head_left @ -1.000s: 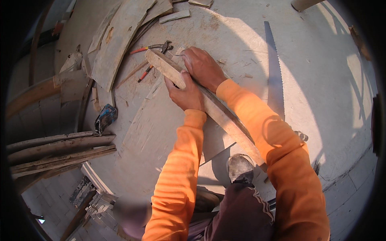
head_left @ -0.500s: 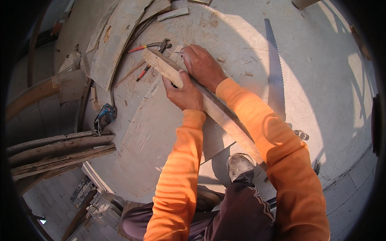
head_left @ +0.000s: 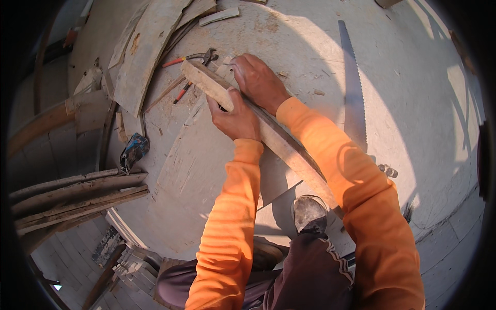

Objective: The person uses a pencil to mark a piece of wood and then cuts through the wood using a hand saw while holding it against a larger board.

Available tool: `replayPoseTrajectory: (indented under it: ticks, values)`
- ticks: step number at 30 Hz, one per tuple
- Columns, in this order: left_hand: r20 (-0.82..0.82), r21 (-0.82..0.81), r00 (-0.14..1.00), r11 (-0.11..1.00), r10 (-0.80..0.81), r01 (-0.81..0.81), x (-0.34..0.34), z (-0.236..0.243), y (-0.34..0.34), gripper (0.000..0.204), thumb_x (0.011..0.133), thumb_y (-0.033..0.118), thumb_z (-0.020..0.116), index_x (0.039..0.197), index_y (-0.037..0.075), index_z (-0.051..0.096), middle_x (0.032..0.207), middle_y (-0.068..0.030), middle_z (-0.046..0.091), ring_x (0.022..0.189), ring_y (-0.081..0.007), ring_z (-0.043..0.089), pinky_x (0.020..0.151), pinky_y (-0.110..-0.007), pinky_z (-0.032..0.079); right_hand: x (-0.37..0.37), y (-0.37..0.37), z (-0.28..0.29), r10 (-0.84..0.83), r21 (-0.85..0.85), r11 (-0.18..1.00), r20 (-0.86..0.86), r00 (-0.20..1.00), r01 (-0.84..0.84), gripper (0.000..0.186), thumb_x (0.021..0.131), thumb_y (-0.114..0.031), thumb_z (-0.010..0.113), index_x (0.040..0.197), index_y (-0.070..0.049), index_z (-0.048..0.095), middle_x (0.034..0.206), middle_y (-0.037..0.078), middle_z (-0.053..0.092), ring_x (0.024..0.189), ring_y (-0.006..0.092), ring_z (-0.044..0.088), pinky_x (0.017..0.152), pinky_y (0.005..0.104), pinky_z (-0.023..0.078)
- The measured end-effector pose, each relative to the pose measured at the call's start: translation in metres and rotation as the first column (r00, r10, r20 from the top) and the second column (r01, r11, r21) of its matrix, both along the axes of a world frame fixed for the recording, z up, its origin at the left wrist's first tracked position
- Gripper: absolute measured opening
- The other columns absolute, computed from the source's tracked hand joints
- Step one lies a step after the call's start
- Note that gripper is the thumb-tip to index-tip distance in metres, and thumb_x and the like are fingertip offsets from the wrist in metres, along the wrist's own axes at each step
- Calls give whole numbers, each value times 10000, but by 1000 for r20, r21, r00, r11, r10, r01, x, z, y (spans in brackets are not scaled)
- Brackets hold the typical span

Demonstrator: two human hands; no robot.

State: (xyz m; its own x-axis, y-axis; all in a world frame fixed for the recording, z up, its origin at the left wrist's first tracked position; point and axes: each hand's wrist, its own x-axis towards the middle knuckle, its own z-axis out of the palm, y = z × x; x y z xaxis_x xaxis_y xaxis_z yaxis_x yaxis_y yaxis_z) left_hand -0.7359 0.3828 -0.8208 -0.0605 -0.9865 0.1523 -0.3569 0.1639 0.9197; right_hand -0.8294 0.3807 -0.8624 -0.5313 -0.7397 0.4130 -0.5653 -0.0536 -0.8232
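My left hand [head_left: 232, 116] is closed round a long wooden batten [head_left: 297, 163] that lies diagonally toward my shoe. Just right of the batten's upper end, my right hand [head_left: 258, 82] is closed, with a thin metal piece at its fingertips, too small to name, over a pale bit of wood partly hidden by the hand. Red-handled pincers [head_left: 174, 62] and a second red-handled tool [head_left: 182, 93] lie beside the batten's far end. A handsaw [head_left: 352, 98] lies to the right of my arms, with a metal tool head [head_left: 387, 170], partly hidden, below it.
Plywood offcuts [head_left: 144, 57] lie at upper left, loose boards [head_left: 77, 191] at lower left, near a crumpled dark blue object [head_left: 134, 152]. My shoe [head_left: 310, 214] rests on the pale floor [head_left: 413, 103] below the batten. A post [head_left: 385, 2] shows at the top edge.
Both hands and the batten's upper end appear slightly higher and further left in the picture, as do the surrounding things. My grip looks the same.
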Motion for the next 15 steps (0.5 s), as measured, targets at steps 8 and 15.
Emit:
replayPoseTrajectory:
  ticks: [8,15]
  values:
    - [-10,37,1000,999,3,-2,0,0,1,299,973,123,622,1197,-74,645,1057,-118,725,915,-180,657,844,-337,533,0,-1,-2,2,-2,1000,10,1000,-2,93,947,-69,604,1019,-12,593,983,188,624,940,405,636,833,475,543]
    - [24,-49,1000,999,4,-3,0,-7,0,341,984,159,633,1230,-77,640,1076,-136,717,923,-194,657,838,-345,535,-1,1,-2,-15,-14,1000,73,997,17,137,986,-102,605,1072,-4,647,988,193,654,882,418,663,803,461,550]
